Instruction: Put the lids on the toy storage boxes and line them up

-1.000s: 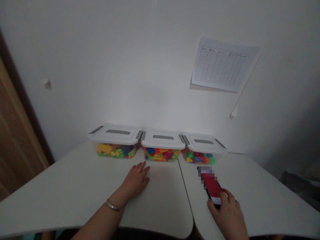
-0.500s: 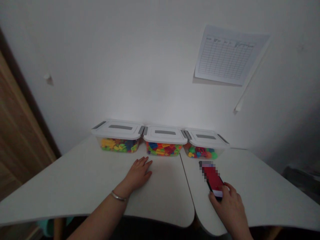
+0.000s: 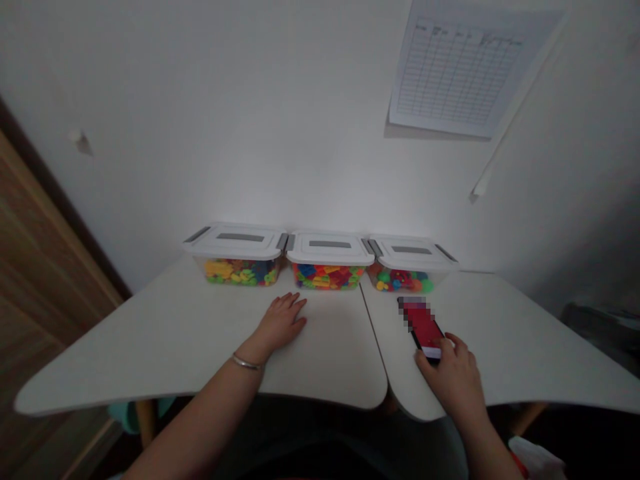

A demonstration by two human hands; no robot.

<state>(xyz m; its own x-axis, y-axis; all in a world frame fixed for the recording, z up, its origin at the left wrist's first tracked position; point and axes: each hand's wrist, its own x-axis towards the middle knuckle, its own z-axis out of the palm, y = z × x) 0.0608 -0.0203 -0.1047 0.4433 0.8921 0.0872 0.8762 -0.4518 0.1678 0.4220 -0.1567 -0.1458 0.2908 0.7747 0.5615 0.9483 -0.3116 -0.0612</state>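
Note:
My left hand (image 3: 280,324) lies flat on the white table (image 3: 200,347), fingers stretched out, with a silver bangle on the wrist. It holds nothing and is just short of the middle lidded box. On the right, a smartphone (image 3: 424,328) with a red screen rests on the tabletop, its upper part blurred by pixels. My right hand (image 3: 453,373) grips the lower end of this phone, thumb on one edge and fingers on the other.
Three clear plastic boxes with white lids, a left box (image 3: 240,243), a middle box (image 3: 330,250) and a right box (image 3: 413,253), stand along the wall with colourful toy pieces inside. A printed chart (image 3: 455,73) hangs above. A seam (image 3: 373,333) divides the table.
The view has tilted down, so the table, boxes and hands appear higher and more shows below the table edge. Both hands keep their places on the table and phone.

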